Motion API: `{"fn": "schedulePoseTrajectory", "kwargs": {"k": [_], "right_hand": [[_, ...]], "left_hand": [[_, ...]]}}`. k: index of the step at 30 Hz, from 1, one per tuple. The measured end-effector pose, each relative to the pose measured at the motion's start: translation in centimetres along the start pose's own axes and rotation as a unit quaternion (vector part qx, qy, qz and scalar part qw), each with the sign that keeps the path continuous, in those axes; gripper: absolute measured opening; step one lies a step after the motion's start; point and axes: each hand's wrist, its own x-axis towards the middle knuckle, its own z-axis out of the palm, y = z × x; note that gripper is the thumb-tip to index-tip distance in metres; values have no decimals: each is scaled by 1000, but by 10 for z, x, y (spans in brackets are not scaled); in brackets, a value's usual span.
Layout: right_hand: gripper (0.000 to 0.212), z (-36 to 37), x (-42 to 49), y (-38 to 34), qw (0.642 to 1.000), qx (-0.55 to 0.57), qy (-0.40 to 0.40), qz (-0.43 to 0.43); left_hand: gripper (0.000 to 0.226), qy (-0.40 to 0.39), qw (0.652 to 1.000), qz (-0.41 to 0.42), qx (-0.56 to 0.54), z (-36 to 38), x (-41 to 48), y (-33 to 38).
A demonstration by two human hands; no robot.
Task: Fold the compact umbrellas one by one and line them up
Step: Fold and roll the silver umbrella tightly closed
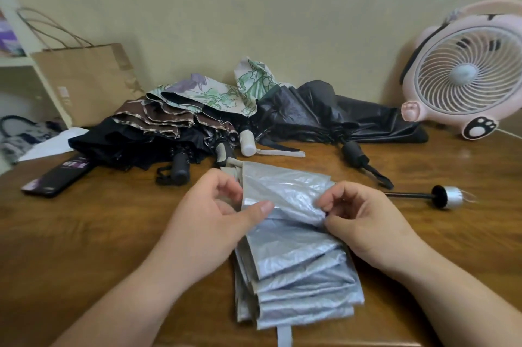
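A: Where to find the silver umbrella [296, 262]?

B: Centre and near on the wooden table [99, 233], lying flat in overlapping pleats, with a strap [284, 335] trailing toward the near edge. Probably joined to the black shaft and silver handle [449, 197] poking out to the right, though impossible to confirm with the joint hidden.

A: And the hands?

B: Left hand [209, 219] pinching the left edge of a far pleat, thumb on top, fingers curled beneath. Right hand [367, 222] nipping a fold at the right edge between thumb and curled fingers.

A: Likely to handle how?

B: Light, thin and crinkly, and glossy enough to slip pleat over pleat. Soft across the panels, presumably stiff along hidden ribs. Best to take hold at the pleat edges, not mid-panel, and to avoid forcing anything that resists.

A: Anything else waiting?

B: Heaped at the far side: a black umbrella [118, 140] on the left, then a brown-trimmed umbrella [158, 116], a floral umbrella [217, 95] and a dark umbrella [324, 109] on the right. Loose and crumpled, not yet lined up.
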Motion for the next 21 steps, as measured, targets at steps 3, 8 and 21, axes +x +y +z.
{"fn": "schedulePoseTrajectory", "kwargs": {"k": [3, 8, 21], "right_hand": [[29, 0, -2, 0, 999, -31, 13, 6], [22, 3, -2, -1, 996, 2, 84, 14], [26, -5, -6, -5, 998, -46, 34, 37]], "left_hand": [[42, 13, 999, -21, -23, 18, -1, -6], [33, 1, 995, -41, -93, 22, -8, -12], [17, -66, 994, -20, 79, 10, -10, -23]]}}
